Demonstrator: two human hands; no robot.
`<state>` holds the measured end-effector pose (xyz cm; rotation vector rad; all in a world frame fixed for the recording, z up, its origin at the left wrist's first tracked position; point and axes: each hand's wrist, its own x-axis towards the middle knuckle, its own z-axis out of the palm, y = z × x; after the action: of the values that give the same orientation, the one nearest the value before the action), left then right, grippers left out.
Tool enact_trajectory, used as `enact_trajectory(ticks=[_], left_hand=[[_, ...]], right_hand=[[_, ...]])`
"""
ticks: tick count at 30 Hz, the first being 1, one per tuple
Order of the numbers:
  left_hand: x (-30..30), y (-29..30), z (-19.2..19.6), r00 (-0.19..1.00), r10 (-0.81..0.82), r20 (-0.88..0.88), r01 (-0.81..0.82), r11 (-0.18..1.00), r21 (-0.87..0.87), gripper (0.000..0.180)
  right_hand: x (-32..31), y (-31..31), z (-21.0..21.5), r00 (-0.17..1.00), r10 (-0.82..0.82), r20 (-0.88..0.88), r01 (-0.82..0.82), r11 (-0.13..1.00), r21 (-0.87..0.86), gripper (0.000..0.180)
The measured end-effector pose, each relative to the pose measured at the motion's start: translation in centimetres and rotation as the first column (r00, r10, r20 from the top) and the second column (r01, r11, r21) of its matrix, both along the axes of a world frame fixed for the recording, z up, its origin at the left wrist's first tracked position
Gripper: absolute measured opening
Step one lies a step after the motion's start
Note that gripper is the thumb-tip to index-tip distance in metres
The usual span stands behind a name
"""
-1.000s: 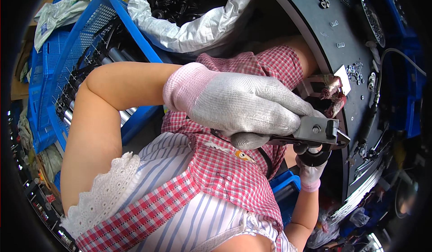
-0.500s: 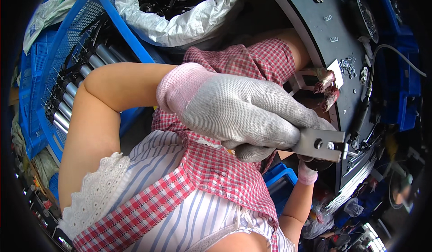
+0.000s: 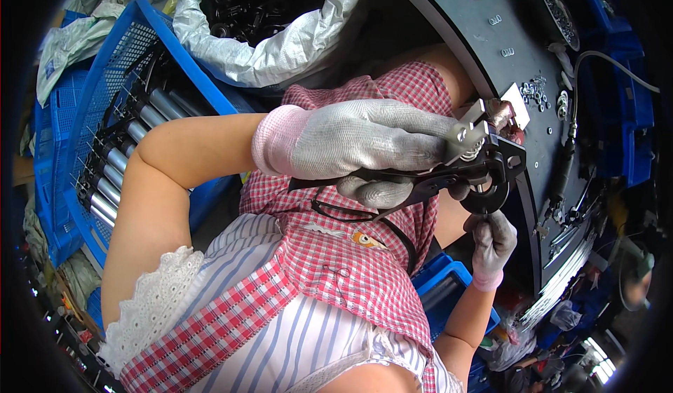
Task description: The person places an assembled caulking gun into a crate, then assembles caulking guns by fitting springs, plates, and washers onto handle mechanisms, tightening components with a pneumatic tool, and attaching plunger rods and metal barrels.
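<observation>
My left hand (image 3: 382,140), in a grey glove with a pink cuff, is closed around a black metal assembly (image 3: 499,158). It has a bright forked bracket, a coiled spring (image 3: 471,153) and a long dark arm running back beneath the fingers. A round black ring (image 3: 488,198) sits at its lower end. My right hand (image 3: 494,244), gloved alike, is just under that ring with its fingertips pinched together. Whatever is between those fingertips is too small to make out.
The dark workbench (image 3: 484,39) curves along the right, with loose nuts and washers (image 3: 536,93) on it. A blue crate (image 3: 151,25) of metal cylinders stands at left. Beyond my lap is a white woven sack (image 3: 280,53) of black parts. Thin rods (image 3: 557,295) lie at lower right.
My left hand has turned the piece, so the black assembly, spring and ring now show instead of the flat bracket face. My right hand has come into fuller view below it.
</observation>
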<state>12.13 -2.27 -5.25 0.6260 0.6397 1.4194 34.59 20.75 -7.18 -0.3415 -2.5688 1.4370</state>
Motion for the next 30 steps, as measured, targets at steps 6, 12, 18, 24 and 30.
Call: enact_trajectory(ticks=[6, 12, 18, 24, 30], left_hand=[[-1.0, 1.8, 0.4, 0.984, 0.077, -0.162, -0.090, 0.993, -0.072, 0.053], [-2.4, 5.6, -0.5, 0.995, 0.091, 0.041, -0.094, 0.992, 0.084, 0.054], [-7.3, 10.1, 1.8, 0.989, 0.140, 0.046, -0.143, 0.988, 0.061, 0.045], [-9.7, 17.8, 12.0, 0.353, 0.228, -0.907, -0.358, 0.929, 0.095, 0.028], [-11.8, 28.5, 6.4, -0.825, -0.026, -0.565, -0.107, 0.988, 0.111, 0.043]], right_hand=[[-0.4, 0.8, 1.0, 0.999, -0.031, 0.036, 0.031, 0.999, 0.023, 0.032], [-0.8, 3.1, 1.4, 0.993, -0.110, 0.037, 0.109, 0.994, 0.011, 0.033], [1.3, 5.6, 1.4, 0.922, -0.381, 0.061, 0.383, 0.924, -0.008, 0.029], [1.9, 4.5, 2.3, 0.840, -0.532, 0.104, 0.526, 0.847, 0.082, 0.027], [2.3, 0.7, 0.6, 0.981, -0.138, 0.137, 0.101, 0.964, 0.246, 0.025]])
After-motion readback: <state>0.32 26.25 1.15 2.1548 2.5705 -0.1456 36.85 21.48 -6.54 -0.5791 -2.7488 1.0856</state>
